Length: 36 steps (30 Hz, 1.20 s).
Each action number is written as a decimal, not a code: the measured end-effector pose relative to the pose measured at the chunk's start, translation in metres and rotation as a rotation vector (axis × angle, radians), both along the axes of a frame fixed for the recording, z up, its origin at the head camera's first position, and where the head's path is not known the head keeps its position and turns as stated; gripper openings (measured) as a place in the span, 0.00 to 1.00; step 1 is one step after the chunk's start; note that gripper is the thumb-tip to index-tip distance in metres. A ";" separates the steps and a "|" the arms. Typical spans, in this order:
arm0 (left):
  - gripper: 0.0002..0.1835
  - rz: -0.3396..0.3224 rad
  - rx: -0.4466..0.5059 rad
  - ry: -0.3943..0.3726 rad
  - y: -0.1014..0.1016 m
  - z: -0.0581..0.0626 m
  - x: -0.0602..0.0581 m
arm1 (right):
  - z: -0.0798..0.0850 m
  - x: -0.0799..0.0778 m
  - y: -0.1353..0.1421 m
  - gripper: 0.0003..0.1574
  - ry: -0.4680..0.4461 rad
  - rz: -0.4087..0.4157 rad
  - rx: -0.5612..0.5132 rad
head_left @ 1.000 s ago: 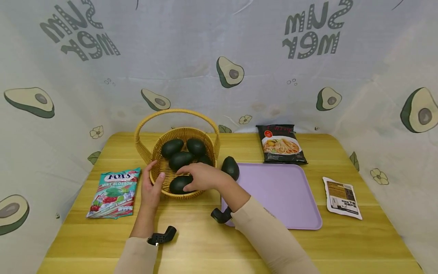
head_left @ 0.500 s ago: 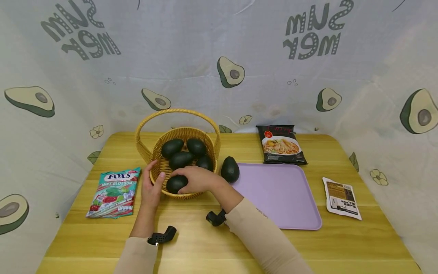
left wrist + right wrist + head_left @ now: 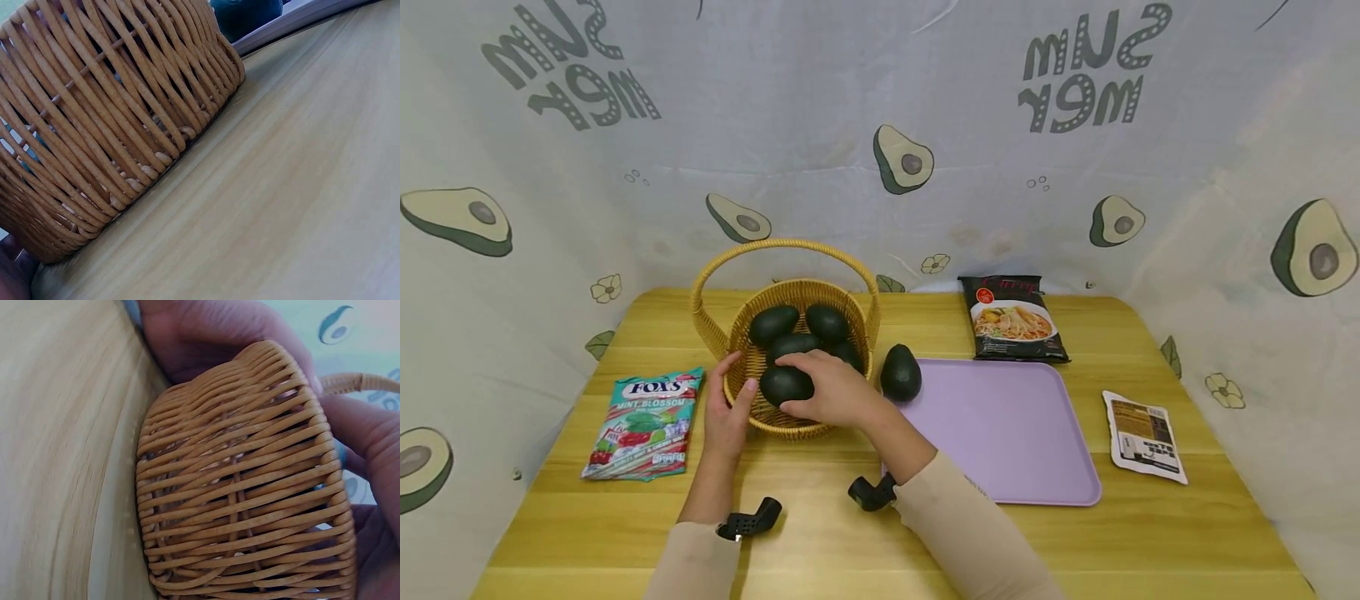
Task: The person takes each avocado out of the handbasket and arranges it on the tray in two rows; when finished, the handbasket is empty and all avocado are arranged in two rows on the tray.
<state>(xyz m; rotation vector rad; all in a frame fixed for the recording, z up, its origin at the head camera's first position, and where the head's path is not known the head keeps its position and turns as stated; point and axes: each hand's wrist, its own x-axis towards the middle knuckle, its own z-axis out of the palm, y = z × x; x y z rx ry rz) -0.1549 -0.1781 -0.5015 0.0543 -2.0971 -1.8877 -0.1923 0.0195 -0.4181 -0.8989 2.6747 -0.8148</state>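
In the head view a yellow wicker basket point(image 3: 802, 429) with a tall hoop handle holds several dark green avocados point(image 3: 773, 325). My left hand point(image 3: 726, 421) lies against its left outer wall, thumb and fingers spread and reaching the rim. Over the front of the basket, my right hand point(image 3: 835, 390) grips one avocado point(image 3: 786, 386) between thumb and fingers. That fruit covers part of the avocado behind it. The left wrist view shows the basket wall point(image 3: 119, 119) close up. In the right wrist view the woven side point(image 3: 244, 481) stands between both hands.
Right of the basket, another avocado point(image 3: 901, 373) rests by the corner of a lilac tray point(image 3: 1000, 433). A black noodle packet point(image 3: 1013, 321) lies behind the tray, a white-and-brown pouch point(image 3: 1145, 437) to its right. A candy bag point(image 3: 646, 425) is at the left.
My right hand has taken the front avocado and moved it slightly left, then up and back within the basket's mouth. The left hand keeps its place on the basket.
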 end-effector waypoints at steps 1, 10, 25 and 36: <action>0.28 0.000 0.000 0.004 0.000 0.000 0.000 | 0.000 0.001 0.001 0.41 0.002 -0.019 -0.017; 0.28 0.012 -0.003 -0.004 0.000 0.000 0.001 | 0.005 0.016 0.019 0.41 -0.022 -0.126 -0.261; 0.28 0.008 0.008 -0.002 0.002 0.000 0.002 | 0.014 0.036 0.063 0.43 -0.041 -0.234 -0.453; 0.29 0.003 0.009 0.009 0.002 0.001 0.003 | 0.018 0.041 0.098 0.41 0.005 -0.329 -0.472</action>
